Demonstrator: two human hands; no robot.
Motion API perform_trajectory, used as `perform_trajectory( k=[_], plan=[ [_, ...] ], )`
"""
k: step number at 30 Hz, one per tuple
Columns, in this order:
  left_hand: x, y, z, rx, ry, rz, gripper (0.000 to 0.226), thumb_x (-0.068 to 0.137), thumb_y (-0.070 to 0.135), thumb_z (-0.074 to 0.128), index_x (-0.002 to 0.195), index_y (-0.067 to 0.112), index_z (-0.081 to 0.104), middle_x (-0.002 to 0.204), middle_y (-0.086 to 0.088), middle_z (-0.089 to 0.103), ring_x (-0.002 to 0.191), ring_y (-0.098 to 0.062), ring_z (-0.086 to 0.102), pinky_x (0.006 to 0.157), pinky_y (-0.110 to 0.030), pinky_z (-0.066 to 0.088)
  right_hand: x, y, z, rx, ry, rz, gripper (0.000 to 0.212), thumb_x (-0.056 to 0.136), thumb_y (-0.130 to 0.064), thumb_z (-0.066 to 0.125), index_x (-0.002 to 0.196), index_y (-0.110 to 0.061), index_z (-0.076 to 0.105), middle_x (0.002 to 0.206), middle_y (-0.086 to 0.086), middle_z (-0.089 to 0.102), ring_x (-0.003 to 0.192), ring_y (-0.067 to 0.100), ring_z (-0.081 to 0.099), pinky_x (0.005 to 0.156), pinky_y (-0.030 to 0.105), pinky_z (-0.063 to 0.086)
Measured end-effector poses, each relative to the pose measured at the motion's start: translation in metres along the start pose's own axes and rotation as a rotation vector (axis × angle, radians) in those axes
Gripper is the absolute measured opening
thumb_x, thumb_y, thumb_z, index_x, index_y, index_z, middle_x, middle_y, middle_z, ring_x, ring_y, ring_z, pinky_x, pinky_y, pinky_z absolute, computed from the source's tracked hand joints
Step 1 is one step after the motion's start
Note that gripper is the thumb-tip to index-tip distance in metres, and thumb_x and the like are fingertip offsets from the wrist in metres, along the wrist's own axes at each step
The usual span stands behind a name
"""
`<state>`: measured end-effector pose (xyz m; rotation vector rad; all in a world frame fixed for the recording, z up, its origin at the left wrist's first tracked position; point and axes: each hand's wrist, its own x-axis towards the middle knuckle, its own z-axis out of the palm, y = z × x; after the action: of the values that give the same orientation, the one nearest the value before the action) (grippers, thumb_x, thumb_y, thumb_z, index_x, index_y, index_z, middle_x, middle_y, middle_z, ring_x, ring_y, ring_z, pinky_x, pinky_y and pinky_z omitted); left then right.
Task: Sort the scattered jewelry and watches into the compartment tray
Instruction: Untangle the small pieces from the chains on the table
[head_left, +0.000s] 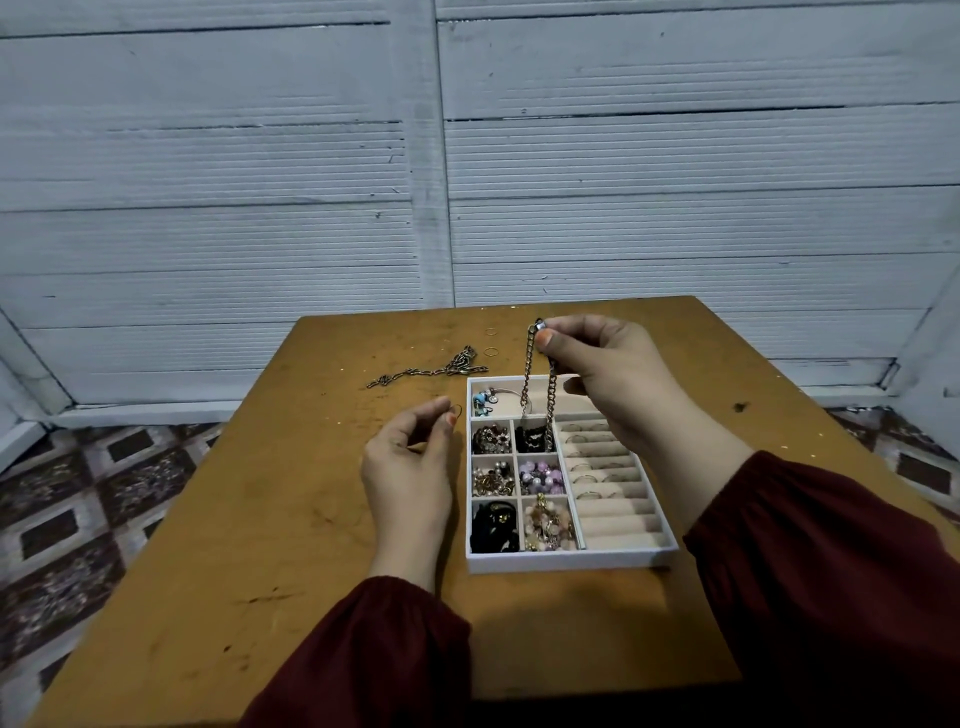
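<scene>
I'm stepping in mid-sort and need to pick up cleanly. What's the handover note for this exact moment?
Left hand pinches a small ring beside the tray's left edge.
Right hand pinches a metal chain, doubled, hanging over the tray, lower end reaching a compartment of dark pieces.
Done: the small compartments hold jewelry; several rings sit in the ring rolls.
Left: both held pieces, plus the dark chain and two thin rings on the table beyond the tray.

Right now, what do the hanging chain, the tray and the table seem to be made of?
Chain: likely metal, silvery glinting links. Tray: white rigid walls, perhaps board or plastic, with beige velvety-looking lining; uncertain. Table: probably wood, matte ochre top with scuffs and dark marks.
</scene>
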<state>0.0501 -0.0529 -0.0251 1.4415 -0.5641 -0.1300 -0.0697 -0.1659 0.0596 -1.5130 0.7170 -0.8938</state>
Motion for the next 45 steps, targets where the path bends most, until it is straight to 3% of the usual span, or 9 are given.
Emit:
perform_trajectory(
  k=[8, 16, 22, 24, 30, 33, 38, 45],
  plan=[
    [0.001, 0.0, 0.0, 0.015, 0.007, 0.005, 0.018, 0.084, 0.009, 0.069, 0.092, 0.025, 0.072, 0.091, 0.008, 0.072, 0.088, -0.003, 0.067, 0.076, -0.014, 0.052, -0.001, 0.015, -0.001, -0.033, -0.012, 0.034, 0.008, 0.086, -0.014, 0.067, 0.083, -0.02, 0.065, 0.078, -0.004, 0.061, 0.066, 0.007, 0.053, 0.049, 0.012, 0.043],
    [0.002, 0.0, 0.001, 0.007, 0.011, 0.002, 0.018, 0.084, 0.007, 0.069, 0.094, 0.022, 0.073, 0.091, 0.008, 0.072, 0.088, -0.002, 0.066, 0.076, -0.015, 0.053, -0.001, 0.023, -0.001, -0.107, -0.075, 0.086, 0.007, 0.088, -0.009, 0.065, 0.086, -0.015, 0.065, 0.076, -0.002, 0.06, 0.065, 0.006, 0.053, 0.052, 0.014, 0.042],
    [0.003, -0.001, 0.001, 0.013, 0.017, 0.015, 0.019, 0.084, 0.008, 0.07, 0.091, 0.025, 0.072, 0.092, 0.008, 0.072, 0.09, -0.004, 0.067, 0.08, -0.02, 0.053, 0.001, 0.022, 0.0, -0.391, -0.097, 0.06, 0.005, 0.09, -0.009, 0.06, 0.09, -0.008, 0.066, 0.074, -0.005, 0.059, 0.057, 0.003, 0.05, 0.049, 0.01, 0.042],
    [0.003, -0.001, 0.002, 0.021, 0.017, 0.017, 0.02, 0.084, 0.009, 0.07, 0.09, 0.027, 0.071, 0.091, 0.01, 0.072, 0.091, -0.003, 0.067, 0.081, -0.022, 0.053, 0.002, 0.023, 0.0, -0.541, -0.104, 0.058, 0.008, 0.089, -0.012, 0.061, 0.082, -0.014, 0.064, 0.066, -0.006, 0.058, 0.051, 0.006, 0.047, 0.05, 0.019, 0.041],
    [0.002, 0.0, 0.001, 0.02, 0.015, 0.029, 0.02, 0.084, 0.009, 0.069, 0.09, 0.029, 0.07, 0.091, 0.011, 0.071, 0.089, -0.002, 0.066, 0.076, -0.016, 0.052, 0.005, 0.022, 0.002, -0.839, -0.154, 0.033, 0.009, 0.087, -0.013, 0.063, 0.082, -0.02, 0.066, 0.069, -0.011, 0.057, 0.065, 0.006, 0.051, 0.054, 0.019, 0.035],
    [0.003, -0.001, 0.002, 0.016, 0.015, 0.04, 0.02, 0.084, 0.009, 0.069, 0.09, 0.028, 0.071, 0.09, 0.009, 0.072, 0.088, -0.004, 0.067, 0.076, -0.017, 0.052, 0.006, 0.02, 0.003, -0.91, -0.172, 0.035, 0.01, 0.085, -0.012, 0.065, 0.084, -0.022, 0.067, 0.072, -0.01, 0.058, 0.073, 0.009, 0.054, 0.059, 0.02, 0.038],
    [0.004, -0.001, 0.002, 0.008, 0.017, 0.043, 0.02, 0.084, 0.008, 0.07, 0.089, 0.027, 0.071, 0.09, 0.009, 0.072, 0.085, -0.001, 0.066, 0.074, -0.014, 0.051, 0.009, 0.021, 0.005, -0.981, -0.2, 0.023, 0.011, 0.082, -0.015, 0.069, 0.082, -0.025, 0.065, 0.066, -0.013, 0.052, 0.062, 0.003, 0.047, 0.05, 0.019, 0.031],
    [0.003, 0.0, 0.002, -0.002, 0.016, 0.049, 0.022, 0.084, 0.007, 0.07, 0.086, 0.029, 0.07, 0.086, 0.012, 0.071, 0.081, 0.001, 0.066, 0.073, -0.012, 0.05, 0.013, 0.028, 0.01, -1.055, -0.21, 0.03, 0.009, 0.081, -0.014, 0.069, 0.077, -0.022, 0.068, 0.071, -0.008, 0.062, 0.083, 0.016, 0.063, 0.078, 0.029, 0.052]
  ],
)
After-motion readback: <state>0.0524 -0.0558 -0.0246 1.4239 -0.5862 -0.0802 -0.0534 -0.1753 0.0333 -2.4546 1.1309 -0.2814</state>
